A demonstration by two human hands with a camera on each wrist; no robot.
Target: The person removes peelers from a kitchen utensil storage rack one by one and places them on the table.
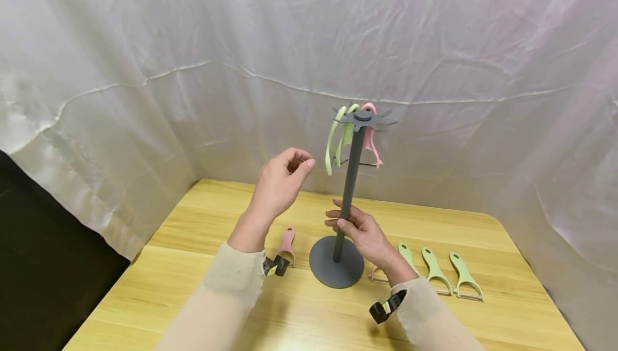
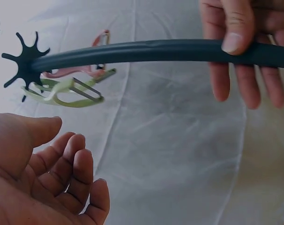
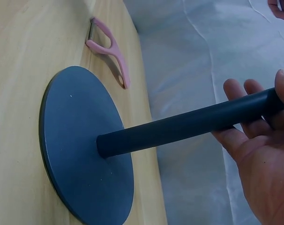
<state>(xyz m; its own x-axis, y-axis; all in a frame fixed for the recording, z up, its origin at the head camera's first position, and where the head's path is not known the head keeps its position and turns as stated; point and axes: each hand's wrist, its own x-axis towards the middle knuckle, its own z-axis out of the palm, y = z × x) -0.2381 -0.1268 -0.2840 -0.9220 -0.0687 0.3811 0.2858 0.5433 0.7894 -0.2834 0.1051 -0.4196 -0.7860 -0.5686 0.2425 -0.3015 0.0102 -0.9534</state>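
A dark grey stand [image 1: 354, 174] with a round base and a hooked top rises from the table. My right hand [image 1: 367, 235] holds its pole in the lower half, the thumb on the near side and the fingers behind. Two green peelers [image 1: 330, 141] and a pink peeler [image 1: 369, 139] hang from hooks on the left and far sides of the top. To the left of the hung peelers, my left hand [image 1: 280, 182] is raised in the air. Its fingers are loosely curled, and the left wrist view shows nothing in the palm [image 2: 20, 173].
Left of the base lies another pink peeler [image 1: 287, 239]. Several green peelers [image 1: 462, 269] lie on the wooden table [image 1: 193, 270] at the right, one partly behind my right wrist, beside a pinkish peeler head [image 1: 378, 276]. Pale curtain [image 1: 241, 29] hangs around the table.
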